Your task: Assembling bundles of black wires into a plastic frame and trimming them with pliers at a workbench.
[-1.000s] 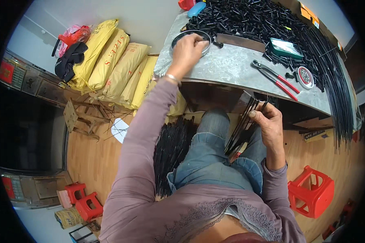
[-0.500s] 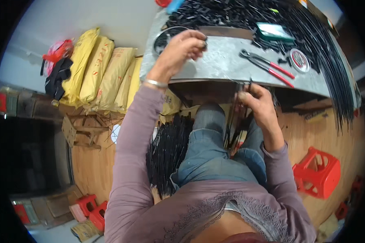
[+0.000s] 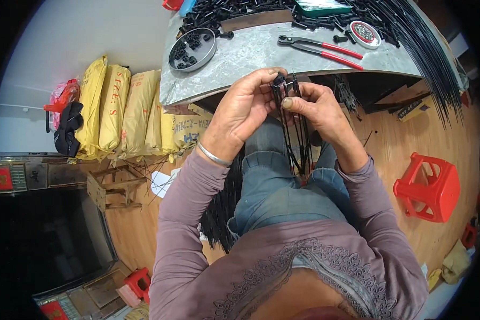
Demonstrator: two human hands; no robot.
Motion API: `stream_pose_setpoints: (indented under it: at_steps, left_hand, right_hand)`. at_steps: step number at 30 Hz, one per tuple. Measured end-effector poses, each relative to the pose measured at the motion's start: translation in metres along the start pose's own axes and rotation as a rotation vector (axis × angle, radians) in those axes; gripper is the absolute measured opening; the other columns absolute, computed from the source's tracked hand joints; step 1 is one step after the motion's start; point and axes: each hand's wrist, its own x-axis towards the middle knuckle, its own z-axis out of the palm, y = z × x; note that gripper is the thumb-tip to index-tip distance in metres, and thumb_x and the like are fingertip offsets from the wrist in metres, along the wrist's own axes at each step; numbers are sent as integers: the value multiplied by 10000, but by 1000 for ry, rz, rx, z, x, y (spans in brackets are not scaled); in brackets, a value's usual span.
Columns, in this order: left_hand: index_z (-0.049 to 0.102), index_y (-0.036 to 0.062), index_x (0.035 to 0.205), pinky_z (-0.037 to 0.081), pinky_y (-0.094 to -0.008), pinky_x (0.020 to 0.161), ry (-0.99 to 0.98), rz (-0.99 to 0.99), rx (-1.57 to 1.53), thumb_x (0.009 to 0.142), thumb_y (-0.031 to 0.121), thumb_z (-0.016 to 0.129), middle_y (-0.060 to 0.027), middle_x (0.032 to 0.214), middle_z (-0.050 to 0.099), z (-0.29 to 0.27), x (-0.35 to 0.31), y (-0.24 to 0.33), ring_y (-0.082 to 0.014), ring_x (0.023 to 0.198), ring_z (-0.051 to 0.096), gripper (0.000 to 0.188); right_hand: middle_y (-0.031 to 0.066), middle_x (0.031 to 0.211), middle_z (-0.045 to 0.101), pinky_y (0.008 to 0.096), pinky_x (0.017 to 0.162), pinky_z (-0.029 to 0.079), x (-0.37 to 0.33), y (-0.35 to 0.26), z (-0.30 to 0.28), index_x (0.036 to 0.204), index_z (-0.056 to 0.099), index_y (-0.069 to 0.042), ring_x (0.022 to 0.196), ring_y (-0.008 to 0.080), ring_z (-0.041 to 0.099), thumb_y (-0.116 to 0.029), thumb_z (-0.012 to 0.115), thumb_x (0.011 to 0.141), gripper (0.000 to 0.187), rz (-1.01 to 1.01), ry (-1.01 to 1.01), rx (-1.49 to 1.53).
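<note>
In front of the table edge my two hands are close together. The fingertips of my left hand (image 3: pixel 242 112) pinch a small round black hub (image 3: pixel 279 80). Thin black rods (image 3: pixel 289 136) hang from the area of the hub, down between my knees. My right hand (image 3: pixel 320 109) grips more of these thin rods between thumb and fingers, right beside the hub. Where rod ends and hub meet is partly covered by my fingers. On the table, left of my hands, a round grey dish (image 3: pixel 204 52) contains several similar black hubs.
Red-handled pliers (image 3: pixel 321 49), a round tin (image 3: pixel 377 41) of small metal bits and heaped black parts (image 3: pixel 213 16) lie on the table. Long black rods (image 3: pixel 437 58) overhang its right edge. Yellow sacks (image 3: pixel 114 106) lean at left; a red stool (image 3: pixel 426 186) stands at right.
My left hand has come down from above the table, near the dish, to meet my right hand, bringing the hub to the rods. The whole view has also shifted.
</note>
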Motion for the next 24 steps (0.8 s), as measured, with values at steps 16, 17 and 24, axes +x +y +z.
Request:
stream_pose_setpoints:
  at_steps: [16,17,24]
  left_hand:
    - [598,48,1017,470,-316,792,47,20,11,878,173,606,-52,908,629,8,6,-4,-154,843,584,187]
    - [591,50,1004,472,-320,785,69,28,-3,877,171,606,-51,885,625,10,7,-4,-160,834,583,176]
    - [584,35,1041,483,-328,776,70,65,10,878,161,611,-54,934,606,20,7,-11,-168,842,576,208]
  right_hand:
    - [22,728,623,222,568,460,-4,-3,-8,893,648,-8,611,82,556,-156,715,816,180,38,5,-18]
    - [22,728,623,222,568,460,-4,-3,-8,893,648,-8,611,82,556,-156,715,816,180,37,5,-16]
    - [25,729,622,232,564,462,-3,1,-9,898,647,-9,609,93,560,-144,713,814,172,38,-15,-12]
